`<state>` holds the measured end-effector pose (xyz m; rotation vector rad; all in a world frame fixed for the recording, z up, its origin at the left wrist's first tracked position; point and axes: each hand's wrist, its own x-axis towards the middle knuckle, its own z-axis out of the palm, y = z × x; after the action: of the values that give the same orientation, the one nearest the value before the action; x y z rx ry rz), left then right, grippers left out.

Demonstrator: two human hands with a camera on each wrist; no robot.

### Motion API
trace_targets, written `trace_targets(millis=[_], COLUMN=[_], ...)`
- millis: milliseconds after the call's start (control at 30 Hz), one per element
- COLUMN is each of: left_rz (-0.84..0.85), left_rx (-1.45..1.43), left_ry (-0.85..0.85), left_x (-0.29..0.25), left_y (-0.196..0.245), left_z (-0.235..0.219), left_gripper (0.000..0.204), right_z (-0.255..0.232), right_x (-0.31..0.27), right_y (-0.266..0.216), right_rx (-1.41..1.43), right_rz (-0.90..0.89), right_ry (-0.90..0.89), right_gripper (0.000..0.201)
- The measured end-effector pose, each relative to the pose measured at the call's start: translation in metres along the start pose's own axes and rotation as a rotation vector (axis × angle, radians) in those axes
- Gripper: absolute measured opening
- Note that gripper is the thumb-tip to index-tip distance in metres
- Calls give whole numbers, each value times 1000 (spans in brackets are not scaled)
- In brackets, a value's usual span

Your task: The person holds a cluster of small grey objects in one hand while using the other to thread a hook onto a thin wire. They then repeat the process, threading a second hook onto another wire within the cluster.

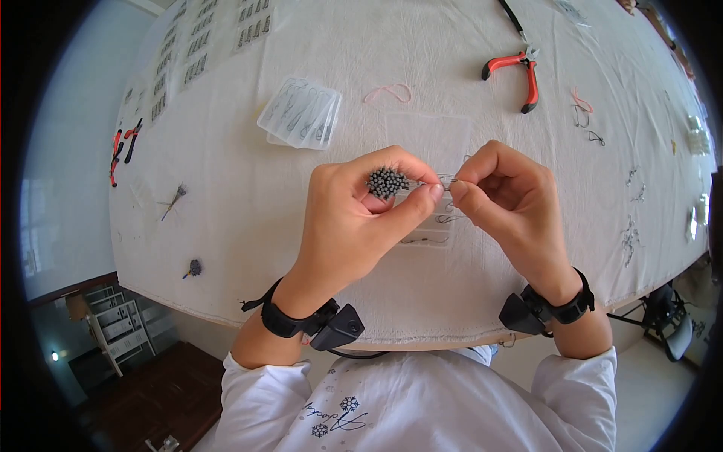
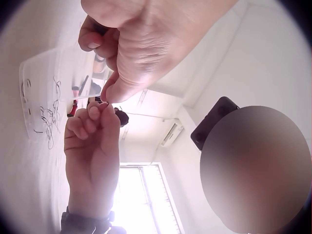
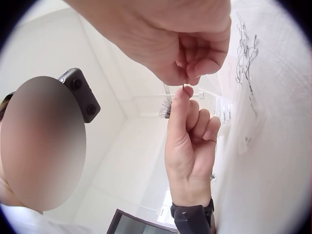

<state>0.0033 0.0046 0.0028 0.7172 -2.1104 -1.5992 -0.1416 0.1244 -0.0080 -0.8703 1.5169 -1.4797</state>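
My left hand (image 1: 350,207) holds a bundle of thin rods with dark grey round ends (image 1: 387,183). Its thumb and index fingertip meet at the right of the bundle, on fine wire. My right hand (image 1: 516,192) pinches a thin wire piece (image 1: 446,181) between thumb and index finger, its other fingers curled in. The fingertips of both hands almost meet, as the right wrist view also shows. Beneath them lies a clear compartment box (image 1: 425,239) with its lid laid back, holding small hooked wire pieces (image 1: 444,219). The hands cover part of the box.
Stacked clear boxes (image 1: 301,113) lie beyond the left hand. Red-handled pliers (image 1: 520,71) sit at the far right, with loose wire pieces (image 1: 630,241) nearer. Further left are more pliers (image 1: 132,140), two small dark-tipped bundles (image 1: 178,197) and carded sheets (image 1: 197,45).
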Motion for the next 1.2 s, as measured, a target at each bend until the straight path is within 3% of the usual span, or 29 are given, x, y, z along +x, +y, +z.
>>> trace_targets(millis=[333,1200], left_rz=[-39,-2], left_rx=[-31,24], left_ry=[26,-7], left_x=[0,1], left_y=[0,7], left_z=[-1,-3], left_gripper=[3,2], right_z=[0,-5], right_x=[1,0], right_y=[-11,-4], right_rx=[155,151], right_rz=[190,112], right_ry=[-21,7], right_gripper=[7,8])
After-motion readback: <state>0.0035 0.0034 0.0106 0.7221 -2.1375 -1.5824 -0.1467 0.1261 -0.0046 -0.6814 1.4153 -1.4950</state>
